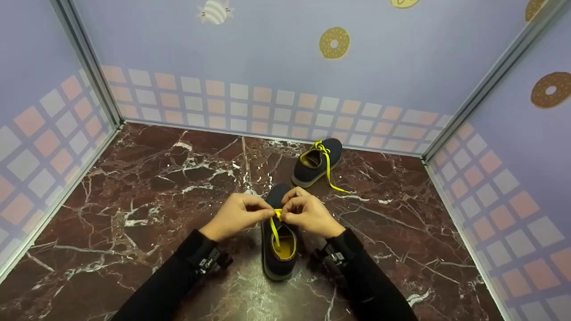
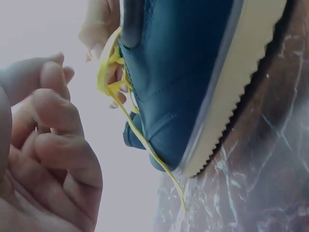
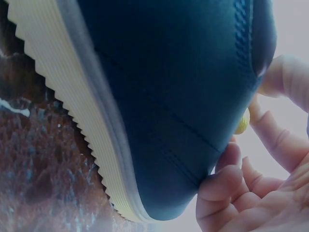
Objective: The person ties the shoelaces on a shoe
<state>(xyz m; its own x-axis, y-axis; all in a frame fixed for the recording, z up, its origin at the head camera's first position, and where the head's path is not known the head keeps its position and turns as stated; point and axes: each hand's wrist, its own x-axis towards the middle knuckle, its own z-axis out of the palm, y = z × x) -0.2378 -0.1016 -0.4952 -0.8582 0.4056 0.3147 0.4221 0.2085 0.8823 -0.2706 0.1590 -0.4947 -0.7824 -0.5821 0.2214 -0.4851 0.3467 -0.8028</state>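
Inspector: Head view. Where is the work?
Me: The dark shoe (image 1: 279, 272) stands upright near the middle of the worktop (image 1: 178, 223), toe to the far edge, heel towards me. I judge this lets both hands reach the lacing from either side. The second shoe (image 1: 314, 167) stands by the far edge, right of middle, apparently out of the way.

Inspector: And the hands?
Me: My right hand (image 1: 312, 214) pinches the yellow lace (image 1: 278, 213) over the lacing. My left hand (image 1: 234, 216) faces it, thumb and fingertip drawn narrow.

Inspector: Left wrist view?
Me: No strand shows between those fingertips; whether they hold any, I cannot tell. The lace trails down one side.

Inspector: Right wrist view?
Me: Yellow shows by my fingertips. Others appear to touch the upper, possibly to steady it; contact is partly hidden.
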